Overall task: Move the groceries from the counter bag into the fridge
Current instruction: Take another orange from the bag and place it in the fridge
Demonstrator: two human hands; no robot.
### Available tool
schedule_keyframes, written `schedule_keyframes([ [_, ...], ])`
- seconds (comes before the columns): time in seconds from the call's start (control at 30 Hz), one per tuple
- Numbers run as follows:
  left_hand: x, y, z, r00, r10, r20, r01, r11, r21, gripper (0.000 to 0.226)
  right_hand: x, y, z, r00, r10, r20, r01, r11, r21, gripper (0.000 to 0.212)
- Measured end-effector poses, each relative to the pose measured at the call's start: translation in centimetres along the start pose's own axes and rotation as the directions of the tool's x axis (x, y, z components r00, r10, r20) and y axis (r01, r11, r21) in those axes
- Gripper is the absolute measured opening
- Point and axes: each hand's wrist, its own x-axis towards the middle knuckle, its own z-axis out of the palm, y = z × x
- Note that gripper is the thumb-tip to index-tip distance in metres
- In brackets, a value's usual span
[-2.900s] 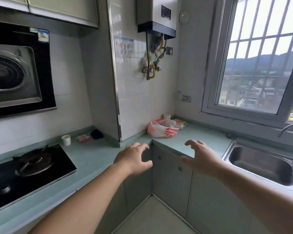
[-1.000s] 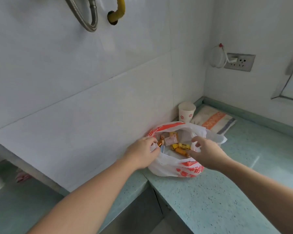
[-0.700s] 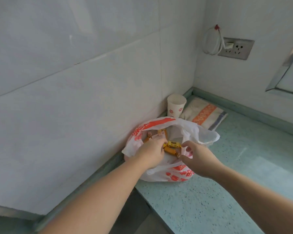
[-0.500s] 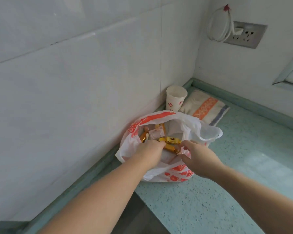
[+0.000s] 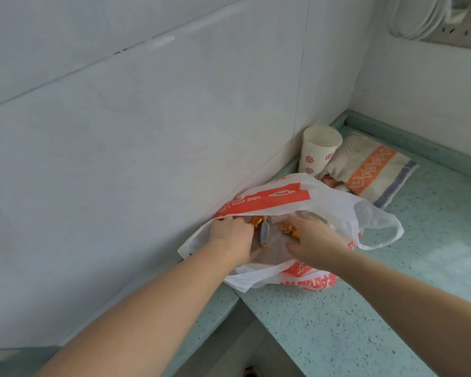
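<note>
The white-and-orange plastic bag (image 5: 288, 202) sits on the green counter (image 5: 351, 322) against the tiled wall (image 5: 120, 131). The left hand (image 5: 230, 235) is inside its mouth at the left, fingers curled; what they grip cannot be determined. Orange-wrapped groceries (image 5: 264, 231) lie between the hands. The right hand (image 5: 314, 244) reaches in, fingers hidden, grip undeterminable. Behind the bag stand a paper cup (image 5: 320, 149) and a folded towel (image 5: 370, 165).
</note>
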Motion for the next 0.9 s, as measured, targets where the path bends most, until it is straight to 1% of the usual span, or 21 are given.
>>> schedule_keyframes([
  [0.1,0.1,-1.0,0.3,0.992,0.014,0.125,-0.026,0.995,0.097,0.058,0.9,-0.2,0.6,1.0,0.005,-0.009,-0.005,1.0,0.013,0.032],
  [0.17,0.0,-1.5,0.4,0.983,0.02,0.18,-0.051,0.984,0.169,0.065,1.2,-0.4,0.8,1.0,0.016,-0.008,-0.016,1.0,0.014,0.03],
  [0.2,0.0,-1.6,0.4,0.982,0.028,0.189,-0.066,0.978,0.198,0.066,1.4,-0.5,0.9,1.0,0.023,-0.005,-0.023,1.0,0.017,0.031],
  [0.27,0.2,-1.8,0.6,0.986,0.066,0.155,-0.099,0.971,0.216,0.06,1.5,-0.5,1.0,0.999,0.031,-0.008,-0.031,0.999,0.011,0.037],
  [0.33,0.4,-2.0,0.7,0.992,0.111,0.061,-0.12,0.981,0.15,0.053,1.6,-0.5,0.8,0.999,0.041,-0.013,-0.041,0.999,-0.007,0.042],
  [0.37,0.5,-2.1,0.7,0.992,0.129,0.005,-0.129,0.988,0.085,0.055,1.8,-0.5,0.6,0.999,0.047,-0.015,-0.047,0.999,-0.013,0.044],
  [0.43,0.8,-2.2,0.7,0.985,0.139,-0.105,-0.146,0.987,-0.059,0.065,2.1,-0.4,0.4,0.998,0.055,-0.022,-0.056,0.998,-0.033,0.044],
  [0.53,0.8,-1.8,0.5,0.972,0.062,-0.226,-0.126,0.951,-0.283,0.082,2.7,-0.8,0.7,0.999,0.015,-0.048,-0.02,0.995,-0.102,0.04],
  [0.57,0.8,-1.6,0.5,0.971,0.032,-0.237,-0.115,0.932,-0.343,0.083,3.0,-1.0,1.1,0.999,-0.013,-0.051,0.006,0.992,-0.126,0.039],
  [0.63,0.5,-1.5,0.6,0.971,0.001,-0.239,-0.1,0.909,-0.404,0.082,3.8,-1.4,2.1,0.999,-0.042,-0.022,0.038,0.988,-0.148,0.045],
  [0.7,0.3,-1.5,0.9,0.97,-0.012,-0.245,-0.098,0.896,-0.432,0.08,4.7,-1.8,2.8,0.999,-0.012,0.05,0.02,0.986,-0.164,0.056],
  [0.77,0.1,-1.6,1.1,0.965,-0.022,-0.262,-0.104,0.883,-0.458,0.079,5.5,-2.1,3.2,0.997,0.02,0.074,-0.006,0.983,-0.185,0.063],
  [0.83,-0.1,-1.6,1.0,0.96,-0.032,-0.277,-0.107,0.875,-0.472,0.078,5.9,-2.5,3.3,0.999,0.028,0.029,-0.02,0.971,-0.236,0.061],
  [0.9,-0.3,-1.8,0.9,0.959,-0.039,-0.282,-0.109,0.865,-0.489,0.079,6.2,-2.6,3.3,1.0,0.017,-0.016,-0.021,0.962,-0.273,0.05],
])
